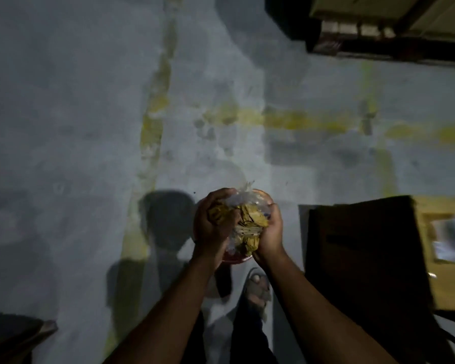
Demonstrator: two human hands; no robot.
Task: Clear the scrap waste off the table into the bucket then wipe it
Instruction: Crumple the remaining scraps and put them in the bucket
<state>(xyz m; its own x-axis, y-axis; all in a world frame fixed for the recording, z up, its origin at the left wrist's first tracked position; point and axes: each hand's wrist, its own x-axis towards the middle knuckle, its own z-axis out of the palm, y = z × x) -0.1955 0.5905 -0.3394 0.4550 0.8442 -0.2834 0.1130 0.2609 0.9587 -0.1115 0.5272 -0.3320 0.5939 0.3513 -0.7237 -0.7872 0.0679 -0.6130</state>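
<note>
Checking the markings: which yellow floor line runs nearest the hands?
The long yellow line on the left, passing just left of the left hand; the crosswise line lies farther ahead.

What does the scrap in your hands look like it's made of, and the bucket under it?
Scrap: mostly brown-yellow flat pieces, matt, creased like cardboard or paper, mixed with clear crinkly film that glints, likely thin plastic. Both the left hand and right hand grip the bundle. Bucket: only a red, slightly glossy rim shows below the hands, probably plastic; too hidden and dim to be sure.
</note>
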